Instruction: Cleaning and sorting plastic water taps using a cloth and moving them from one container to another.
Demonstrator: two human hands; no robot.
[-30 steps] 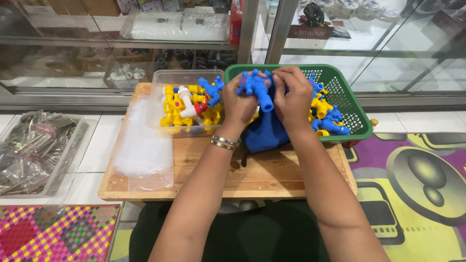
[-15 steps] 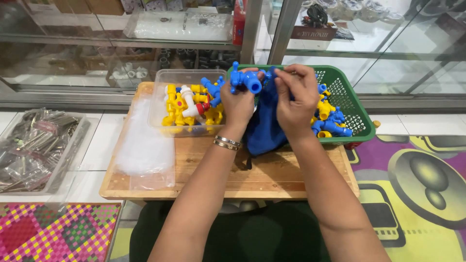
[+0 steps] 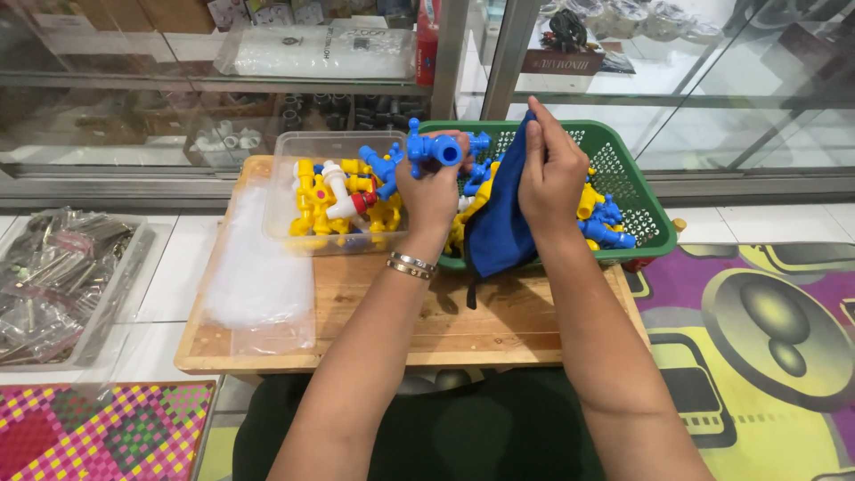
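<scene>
Since half a second ago both hands have pulled apart: left hand now carries the blue plastic tap toward the clear plastic tub, while right hand stays over the green basket with the blue cloth

Left hand is closed around the blue tap, fingers wrapped on its body, spout end pointing right, tap lifted above the gap between tub and basket. A metal bracelet sits on the left wrist

Right hand grips the cloth, fingers flat and pressed against its upper edge, thumb side hidden so exact pinch cannot be told; cloth hangs down over the basket's front rim onto the wooden board

Basket sits on the board's far right part, holding more yellow and blue taps. Clear tub is just left of the basket, touching or nearly so, filled with yellow, blue and white taps. Left of the tub on the board lies a clear plastic bag

Off the board to its left, a tray of small bagged metal parts on the floor. Behind the board, glass display cabinets. Right of the board, a colourful patterned mat
</scene>
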